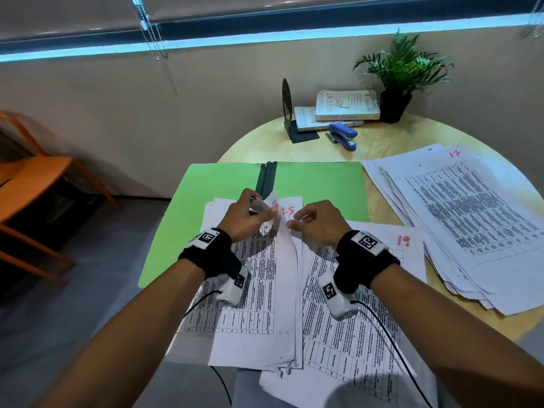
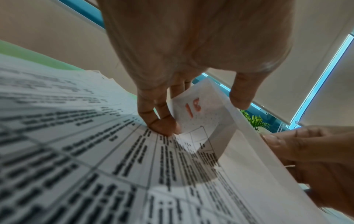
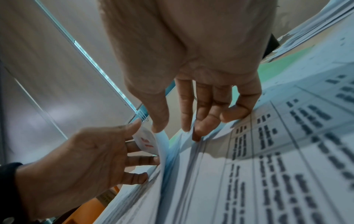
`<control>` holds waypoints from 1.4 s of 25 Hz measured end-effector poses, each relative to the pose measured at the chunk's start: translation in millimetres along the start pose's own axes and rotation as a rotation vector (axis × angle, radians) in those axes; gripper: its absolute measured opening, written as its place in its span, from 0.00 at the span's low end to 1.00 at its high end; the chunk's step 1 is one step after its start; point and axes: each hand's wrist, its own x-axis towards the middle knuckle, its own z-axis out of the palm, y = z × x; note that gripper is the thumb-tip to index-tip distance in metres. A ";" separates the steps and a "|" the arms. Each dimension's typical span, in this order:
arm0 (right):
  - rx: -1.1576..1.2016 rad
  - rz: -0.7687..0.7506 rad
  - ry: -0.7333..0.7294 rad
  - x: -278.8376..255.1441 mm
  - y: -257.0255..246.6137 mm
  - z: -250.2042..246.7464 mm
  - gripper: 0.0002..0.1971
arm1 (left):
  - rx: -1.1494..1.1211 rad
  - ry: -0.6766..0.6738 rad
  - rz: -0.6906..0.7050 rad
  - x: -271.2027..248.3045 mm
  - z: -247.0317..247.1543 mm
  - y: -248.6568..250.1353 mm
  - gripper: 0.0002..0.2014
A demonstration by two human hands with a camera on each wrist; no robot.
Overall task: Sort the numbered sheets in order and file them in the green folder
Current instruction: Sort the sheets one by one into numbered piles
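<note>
The green folder (image 1: pixel 321 187) lies open on the round table. On it rests a stack of printed sheets (image 1: pixel 253 293), and my left hand (image 1: pixel 262 207) pinches the curled top corner of one, marked 18 (image 2: pixel 193 110), between thumb and fingers. My right hand (image 1: pixel 294 222) holds the edge of the lifted sheets (image 3: pixel 162 145), thumb on one side and fingers on the other. Behind the raised corner a sheet marked 25 (image 1: pixel 290 210) shows. A sheet marked 19 (image 1: pixel 403 240) lies under my right wrist. A looser pile topped by 17 (image 1: pixel 471 207) sits at the right.
At the back of the table stand a blue stapler (image 1: pixel 343 136), two books (image 1: pixel 346 108) against a black bookend (image 1: pixel 290 113), and a potted plant (image 1: pixel 401 75). A wooden chair (image 1: pixel 35 184) is on the left. The stack overhangs the table's near edge.
</note>
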 end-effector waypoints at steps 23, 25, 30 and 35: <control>0.255 -0.251 -0.211 -23.4 -9.7 16.0 0.26 | -0.007 0.011 -0.020 -2.2 4.9 9.4 0.25; 0.272 -0.204 -0.236 -21.0 -3.2 13.4 0.33 | 0.014 0.024 -0.041 0.4 6.3 7.3 0.25; 0.194 0.048 0.011 -4.5 10.9 5.2 0.38 | -0.032 0.005 -0.077 1.4 3.2 1.9 0.23; 0.136 0.053 0.040 -1.6 8.4 5.0 0.37 | -0.010 0.000 -0.065 3.7 5.7 1.0 0.21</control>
